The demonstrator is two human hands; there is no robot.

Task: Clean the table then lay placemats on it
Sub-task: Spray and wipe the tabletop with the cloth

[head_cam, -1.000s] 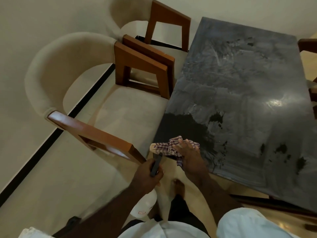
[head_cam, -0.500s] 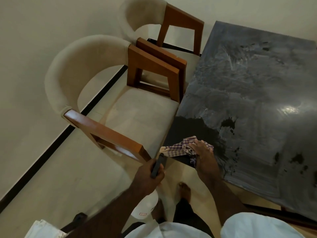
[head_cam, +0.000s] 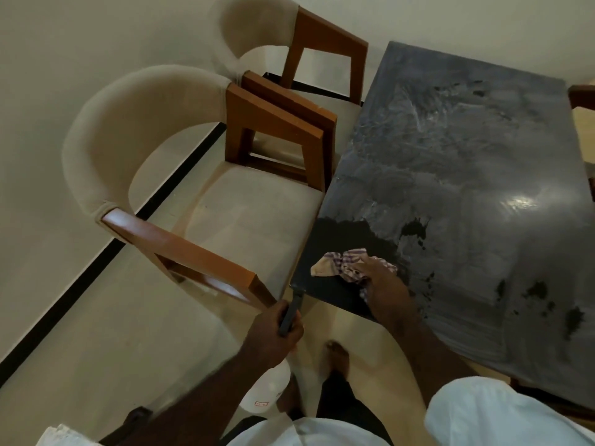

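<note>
Palm-down, the right hand (head_cam: 386, 286) presses its fingers flat on a checked cloth (head_cam: 341, 262), which lies bunched on the table's (head_cam: 467, 156) near left corner, one end reaching toward the table's left edge. The left hand (head_cam: 273, 333) curls tightly round the dark trigger head of a spray bottle (head_cam: 267, 391), just off that same corner. The bottle's white body hangs below the fist, over the floor.

Most of the table top carries a dull, grey, smeared film. A clean dark patch spreads over the corner where the cloth lies, and smaller dark spots dot the film toward the table's near right side. A bright glare sits on the right part of the top.

Along the table's left edge stand two cushioned wooden armchairs, the near chair (head_cam: 251, 226) with its seat close against the edge and the far chair (head_cam: 322, 37) beyond it. A bare foot (head_cam: 336, 355) stands on the floor below the near corner.
</note>
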